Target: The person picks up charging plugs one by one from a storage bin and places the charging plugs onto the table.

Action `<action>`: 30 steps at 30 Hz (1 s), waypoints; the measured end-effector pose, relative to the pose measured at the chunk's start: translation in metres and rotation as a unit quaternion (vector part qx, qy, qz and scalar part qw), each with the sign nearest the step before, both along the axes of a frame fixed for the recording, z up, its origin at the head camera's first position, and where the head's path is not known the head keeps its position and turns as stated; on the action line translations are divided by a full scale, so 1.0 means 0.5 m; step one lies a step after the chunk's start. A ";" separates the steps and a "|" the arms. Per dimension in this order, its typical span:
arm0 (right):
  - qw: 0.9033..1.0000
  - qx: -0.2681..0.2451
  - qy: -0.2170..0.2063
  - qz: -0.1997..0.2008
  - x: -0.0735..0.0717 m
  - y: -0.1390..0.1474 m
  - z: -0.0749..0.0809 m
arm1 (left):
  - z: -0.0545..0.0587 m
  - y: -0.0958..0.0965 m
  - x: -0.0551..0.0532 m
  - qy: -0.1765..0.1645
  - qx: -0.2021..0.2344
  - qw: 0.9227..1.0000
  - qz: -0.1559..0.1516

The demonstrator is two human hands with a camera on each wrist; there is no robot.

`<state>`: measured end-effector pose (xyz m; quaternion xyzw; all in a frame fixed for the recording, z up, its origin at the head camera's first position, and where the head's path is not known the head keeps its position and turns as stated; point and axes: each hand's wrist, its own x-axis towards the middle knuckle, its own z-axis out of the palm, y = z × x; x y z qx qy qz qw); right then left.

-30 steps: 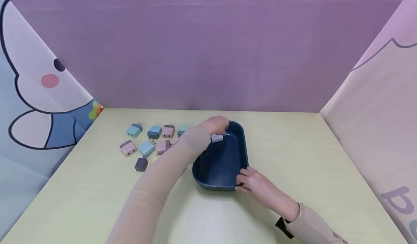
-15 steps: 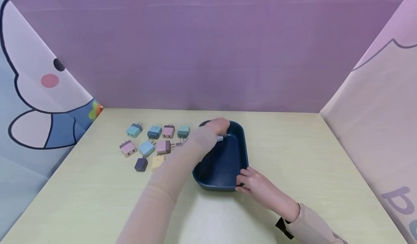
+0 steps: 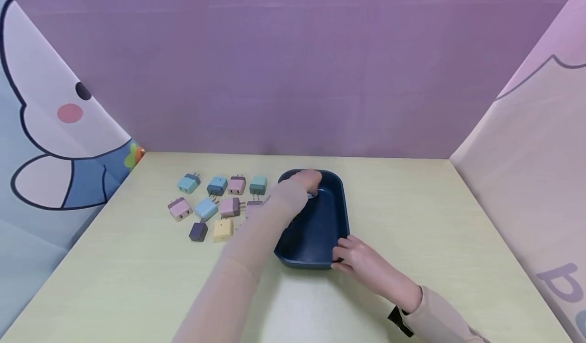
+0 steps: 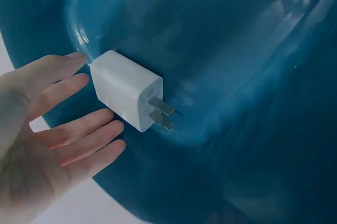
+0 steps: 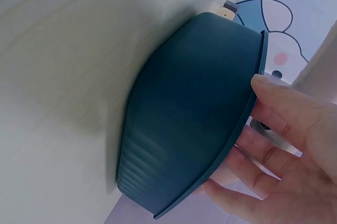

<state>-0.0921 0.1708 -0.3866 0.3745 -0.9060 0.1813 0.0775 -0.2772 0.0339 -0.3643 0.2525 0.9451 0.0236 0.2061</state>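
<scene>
In the left wrist view a white plug-in charger [image 4: 126, 90] with two flat metal prongs lies inside the dark blue tray [image 3: 313, 231]. My left hand [image 4: 68, 124] is beside it, fingers spread and fairly straight, their tips close to its near side; whether they touch it I cannot tell. From the head, the left hand [image 3: 308, 181] reaches over the tray's far left part and hides most of the charger. My right hand [image 3: 366, 264] grips the tray's near right corner. In the right wrist view its thumb presses the outside of the rim [image 5: 247, 111], fingers inside.
Several chargers in blue, pink, green, yellow and dark purple lie in loose rows on the table left of the tray, among them a yellow charger [image 3: 223, 229] and a green charger [image 3: 258, 184]. A purple backdrop [image 3: 293, 78] stands behind the table [image 3: 412, 205].
My left hand has shifted a little right and nearer over the tray, covering more of the white charger. More chargers show left of the sleeve. The right hand and tray look still.
</scene>
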 end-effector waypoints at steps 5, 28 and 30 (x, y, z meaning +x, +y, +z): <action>1.000 0.003 0.005 0.002 0.001 0.001 -0.002 | -0.007 -0.001 0.001 0.003 -0.002 1.000 0.003; 1.000 0.002 0.013 0.001 0.001 -0.002 -0.003 | -0.032 -0.017 0.003 0.000 0.017 0.999 0.033; 1.000 0.002 0.012 0.001 0.001 -0.002 -0.002 | -0.032 -0.013 -0.003 -0.006 0.011 1.000 0.027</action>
